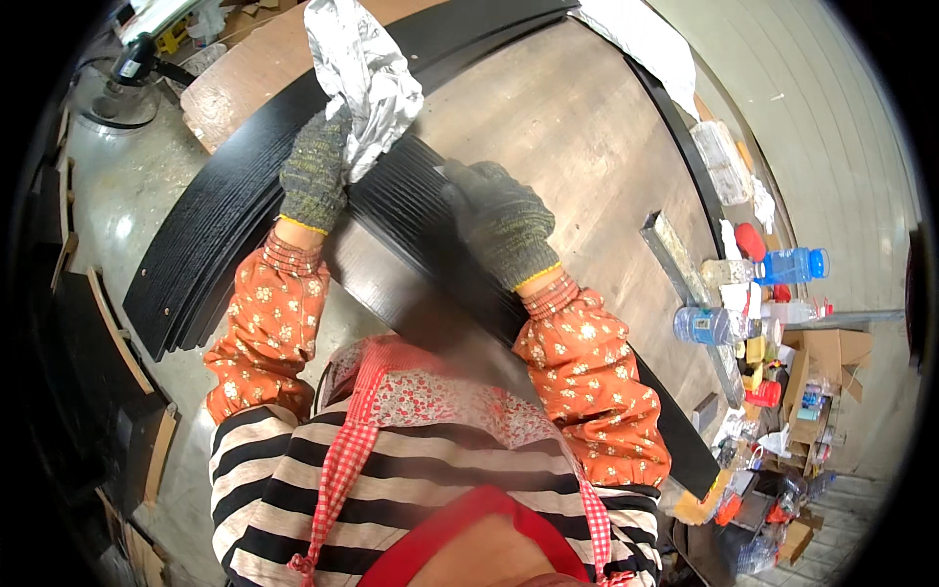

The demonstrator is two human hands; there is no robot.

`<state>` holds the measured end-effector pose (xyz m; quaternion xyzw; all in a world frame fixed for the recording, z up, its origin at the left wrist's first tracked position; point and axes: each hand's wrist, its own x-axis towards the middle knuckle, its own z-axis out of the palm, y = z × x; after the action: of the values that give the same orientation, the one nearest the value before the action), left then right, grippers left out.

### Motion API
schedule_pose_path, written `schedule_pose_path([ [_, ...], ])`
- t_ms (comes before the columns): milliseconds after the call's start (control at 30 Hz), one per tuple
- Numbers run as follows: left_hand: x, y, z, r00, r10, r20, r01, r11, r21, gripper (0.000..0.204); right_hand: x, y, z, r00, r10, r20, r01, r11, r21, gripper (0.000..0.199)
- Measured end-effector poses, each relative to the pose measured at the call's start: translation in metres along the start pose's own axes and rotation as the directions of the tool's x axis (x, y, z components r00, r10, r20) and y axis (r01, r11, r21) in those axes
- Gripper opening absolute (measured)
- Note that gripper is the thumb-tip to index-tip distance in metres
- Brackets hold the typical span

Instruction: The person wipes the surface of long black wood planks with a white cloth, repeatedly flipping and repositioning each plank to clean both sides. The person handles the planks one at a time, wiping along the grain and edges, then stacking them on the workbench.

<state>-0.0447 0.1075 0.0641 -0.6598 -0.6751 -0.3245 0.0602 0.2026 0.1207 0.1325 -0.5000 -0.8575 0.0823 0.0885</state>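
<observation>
My left hand (pixel 315 168), in a dark knitted glove with a yellow cuff, is closed on a crumpled silvery-white cloth (pixel 364 83). The cloth hangs over the upper end of a black grooved board (pixel 403 210), which slants down towards my apron. Beside that board's right edge is my right hand (pixel 501 220), in a matching glove. Its fingers are blurred by motion, so their grip cannot be made out. The board's near end is blurred too. Further black curved boards (pixel 220 215) lie stacked under and left of my left hand.
A wood-toned tabletop (pixel 572 108) lies beyond my right hand, with a grey metal bar (pixel 675 259) across its right part. Plastic bottles (pixel 709 325) and clutter crowd the right edge. A cardboard box (pixel 831 357) stands further right. A black fan (pixel 135 64) is at upper left.
</observation>
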Motion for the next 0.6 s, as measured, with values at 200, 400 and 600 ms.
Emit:
schedule_pose_path([
  [200, -0.011, 0.013, -0.013, 0.999, 0.002, -0.05, -0.001, 1.0, 0.021, 0.049, -0.022, -0.01, -0.011, 0.996, 0.089, 0.027, -0.087, 0.993, -0.077, 0.03],
  [400, 0.001, 0.001, -0.014, 0.999, 0.033, -0.021, -0.029, 0.986, 0.163, 0.058, -0.014, 0.011, -0.008, 0.998, 0.015, -0.067, -0.013, 0.999, 0.031, 0.029],
  [600, -0.031, 0.1, -0.011, 0.867, 0.499, 0.0, -0.492, 0.855, -0.164, 0.044, -0.072, 0.13, 0.003, 0.898, 0.275, -0.343, -0.156, 0.929, 0.335, 0.032],
])
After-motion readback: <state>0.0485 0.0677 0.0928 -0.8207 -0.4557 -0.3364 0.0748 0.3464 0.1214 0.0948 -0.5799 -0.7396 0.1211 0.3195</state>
